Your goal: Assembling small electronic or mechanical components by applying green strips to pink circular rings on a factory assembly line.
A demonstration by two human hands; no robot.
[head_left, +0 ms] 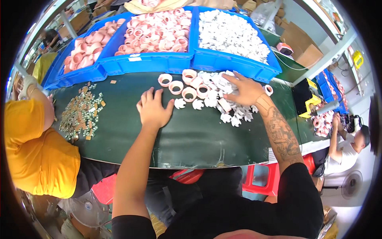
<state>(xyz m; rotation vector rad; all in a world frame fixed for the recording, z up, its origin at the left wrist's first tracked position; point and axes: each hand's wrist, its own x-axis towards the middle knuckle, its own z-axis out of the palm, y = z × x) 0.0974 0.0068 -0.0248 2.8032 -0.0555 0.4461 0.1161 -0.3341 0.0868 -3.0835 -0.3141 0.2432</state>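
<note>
My left hand point(154, 110) rests on the dark green work surface point(119, 135), fingers spread and nothing in them. Just beyond it several pink ring-shaped plastic parts point(189, 94) lie in a loose group. Two small white toothed plastic parts point(197, 104) sit apart between that group and my left hand. My right hand point(246, 91) is over a pile of white plastic parts point(236, 114), its fingers stretched out and touching the heap. Some of the pile is hidden under the palm. One pink ring point(267, 90) lies right of my right wrist.
Three blue bins line the far edge: pink curved parts point(85, 51) left, pink rings point(159, 32) in the middle, white parts point(230, 36) right. Small metal-and-tan pieces point(82, 113) are heaped at left beside a person in a yellow shirt point(41, 149). Another person point(344, 151) works at right.
</note>
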